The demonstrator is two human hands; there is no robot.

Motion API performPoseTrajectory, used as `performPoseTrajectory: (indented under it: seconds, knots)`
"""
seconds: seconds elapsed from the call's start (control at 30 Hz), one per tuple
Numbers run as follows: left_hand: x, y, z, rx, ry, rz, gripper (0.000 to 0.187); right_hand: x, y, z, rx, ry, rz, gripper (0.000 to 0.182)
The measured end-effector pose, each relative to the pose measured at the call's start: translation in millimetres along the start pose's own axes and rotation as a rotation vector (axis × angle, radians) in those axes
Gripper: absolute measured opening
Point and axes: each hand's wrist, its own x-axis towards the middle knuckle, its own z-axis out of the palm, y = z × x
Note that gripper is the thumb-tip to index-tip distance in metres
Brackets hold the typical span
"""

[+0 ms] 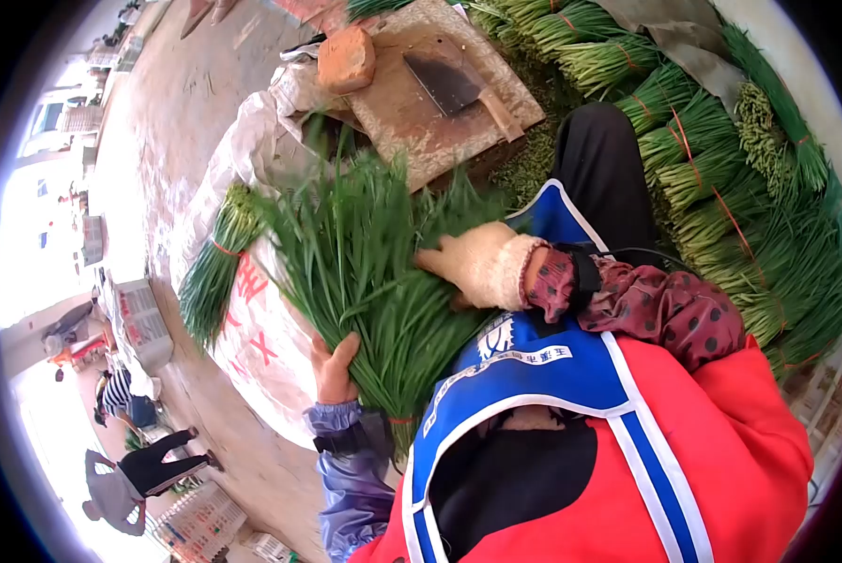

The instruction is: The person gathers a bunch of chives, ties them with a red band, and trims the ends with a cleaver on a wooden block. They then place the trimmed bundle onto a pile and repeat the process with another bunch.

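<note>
A loose bunch of green chives (365,272) lies across my lap, fanning out toward the top left. My left hand (332,368), bare and in a purple sleeve, grips the bunch near its base, where a red band (402,419) ties it. My right hand (477,265), in a pale fuzzy glove with a red dotted sleeve, lies on the leaves with fingers spread into them. I cannot tell whether it holds any strands. My blue and red apron (552,375) fills the lower right.
A wooden chopping board (412,122) holds a cleaver (449,80) and a brick (346,58). A tied chive bundle (216,267) lies on a white printed sack (271,357). Several tied bundles (721,159) are stacked at right. People (130,469) and crates stand far left.
</note>
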Motion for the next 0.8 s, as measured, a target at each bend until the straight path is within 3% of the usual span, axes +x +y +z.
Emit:
performPoseTrajectory:
  seconds: [0.07, 0.1, 0.17, 0.43, 0.57, 0.63, 0.7, 0.73, 0.8]
  knots:
    - [-3.0, -2.0, -3.1, -0.108, 0.089, 0.164, 0.056, 2.4, -0.7, 4.1, 0.014, -0.053, 0.026, 0.066]
    - [-9.7, -17.9, 7.5, -0.141, 0.082, 0.105, 0.056, -19.1, 5.1, 12.4, 0.028, -0.109, 0.061, 0.066]
    - [-10.1, -14.1, 1.2, -0.230, 0.071, 0.140, 0.050, -32.5, 5.0, 11.1, 0.066, 0.127, 0.117, 0.062]
    - [-12.7, -6.9, 5.7, -0.174, 0.040, 0.122, 0.053, -41.8, 31.9, 9.1, 0.109, 0.183, 0.151, 0.056]
    - [-13.3, -11.9, 1.1, -0.204, 0.075, 0.159, 0.053, -38.0, 69.4, -5.6, -0.057, 0.394, 0.369, 0.049]
    - [-14.0, -13.8, -2.6, -0.226, 0.038, 0.143, 0.053, -48.5, 66.3, -31.2, -0.114, 0.512, 0.475, 0.055]
    - [-13.6, -16.8, -4.8, -0.182, 0.041, 0.149, 0.055, -54.4, 55.8, -45.6, -0.052, 0.832, 0.385, 0.044]
    - [-13.7, -16.9, -5.5, -0.175, 0.043, 0.147, 0.054, -56.6, 48.8, -49.9, -0.052, 0.829, 0.386, 0.044]
    - [-13.3, -17.1, -5.2, -0.178, 0.038, 0.145, 0.054, -59.4, 32.2, -52.2, 0.255, 1.021, -0.109, 0.028]
